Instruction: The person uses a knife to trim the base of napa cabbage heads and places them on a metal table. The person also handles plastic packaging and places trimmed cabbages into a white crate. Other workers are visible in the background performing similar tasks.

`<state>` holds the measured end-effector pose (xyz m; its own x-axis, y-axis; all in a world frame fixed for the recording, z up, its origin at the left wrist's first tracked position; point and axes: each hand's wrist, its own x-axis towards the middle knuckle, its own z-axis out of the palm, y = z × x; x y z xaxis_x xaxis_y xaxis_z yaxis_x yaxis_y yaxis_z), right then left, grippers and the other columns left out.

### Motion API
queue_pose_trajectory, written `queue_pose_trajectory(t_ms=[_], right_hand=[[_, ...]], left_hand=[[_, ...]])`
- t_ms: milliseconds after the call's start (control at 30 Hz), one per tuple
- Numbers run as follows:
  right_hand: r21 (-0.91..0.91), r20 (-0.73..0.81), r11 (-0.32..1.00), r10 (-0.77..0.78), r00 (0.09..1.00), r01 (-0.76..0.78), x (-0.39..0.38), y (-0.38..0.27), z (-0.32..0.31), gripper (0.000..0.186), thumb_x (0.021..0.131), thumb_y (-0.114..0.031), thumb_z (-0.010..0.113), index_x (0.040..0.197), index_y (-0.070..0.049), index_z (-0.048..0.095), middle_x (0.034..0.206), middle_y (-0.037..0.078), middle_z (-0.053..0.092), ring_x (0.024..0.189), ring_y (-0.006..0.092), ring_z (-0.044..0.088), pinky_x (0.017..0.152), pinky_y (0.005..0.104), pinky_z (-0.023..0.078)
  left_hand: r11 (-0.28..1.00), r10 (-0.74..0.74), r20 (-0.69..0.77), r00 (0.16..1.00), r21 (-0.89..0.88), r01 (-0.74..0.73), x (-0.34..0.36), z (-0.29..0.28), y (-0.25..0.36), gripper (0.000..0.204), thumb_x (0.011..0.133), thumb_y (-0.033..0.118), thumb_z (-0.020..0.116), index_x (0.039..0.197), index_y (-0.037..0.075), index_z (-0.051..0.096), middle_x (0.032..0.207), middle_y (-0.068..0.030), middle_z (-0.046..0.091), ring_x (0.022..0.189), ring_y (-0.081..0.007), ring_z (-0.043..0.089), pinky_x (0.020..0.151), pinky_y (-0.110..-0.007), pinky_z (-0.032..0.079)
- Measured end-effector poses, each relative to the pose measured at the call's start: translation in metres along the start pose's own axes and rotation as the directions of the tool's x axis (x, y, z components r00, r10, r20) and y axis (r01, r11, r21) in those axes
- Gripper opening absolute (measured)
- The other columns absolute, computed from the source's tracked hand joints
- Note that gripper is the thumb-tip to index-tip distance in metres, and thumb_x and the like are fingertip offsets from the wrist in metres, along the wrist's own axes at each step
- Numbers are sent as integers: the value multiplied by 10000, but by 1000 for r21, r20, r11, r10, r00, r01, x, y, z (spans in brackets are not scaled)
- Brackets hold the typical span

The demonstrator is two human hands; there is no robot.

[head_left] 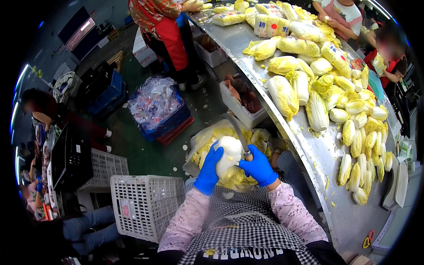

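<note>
My left hand (208, 171), in a blue glove, is wrapped round the side of a pale napa cabbage (230, 152), its white base turned up. In my blue-gloved right hand (259, 168) is a knife (240, 134) with a wooden handle, its long blade pointing away from me beside the cabbage. The fingers of that hand also come close to the cabbage's right side; whether they touch it I cannot tell. Beneath both hands sits a clear plastic bag (194, 142) filled with loose yellow cabbage leaves (224, 131).
A metal table (311, 170) heaped with napa cabbages (317, 112) curves along my right, with red-and-yellow scissors (368, 239) near its front. At my left stands a white plastic crate (148, 203). Beyond are a blue bin (165, 121) of plastic wrap, a white box (243, 106) and several people.
</note>
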<state>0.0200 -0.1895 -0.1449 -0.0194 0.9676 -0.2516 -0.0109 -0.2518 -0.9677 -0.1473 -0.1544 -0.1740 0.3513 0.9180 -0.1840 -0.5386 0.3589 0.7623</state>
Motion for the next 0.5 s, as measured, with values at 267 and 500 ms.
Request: queue_pose_trajectory(t_ms=[267,500], right_hand=[[202,45,971,120,992,-127,-1,-15,-3,369,807,-166,681,1113,-8,548,738,38,578,463,85,509,405,214,408],[-303,-215,950,-146,966,76,15,24,-21,713,783,-303,730,1341,-15,393,1107,140,630,687,163,616,558,284,504]], left_hand=[[889,384,-274,882,369,-273,11,-2,-9,449,882,188,630,1257,27,445,1191,-117,520,1087,-202,517,929,-313,443],[914,335,-243,911,318,-251,5,0,-11,435,961,295,491,1312,48,420,1297,-116,455,1172,-207,465,993,-330,396]])
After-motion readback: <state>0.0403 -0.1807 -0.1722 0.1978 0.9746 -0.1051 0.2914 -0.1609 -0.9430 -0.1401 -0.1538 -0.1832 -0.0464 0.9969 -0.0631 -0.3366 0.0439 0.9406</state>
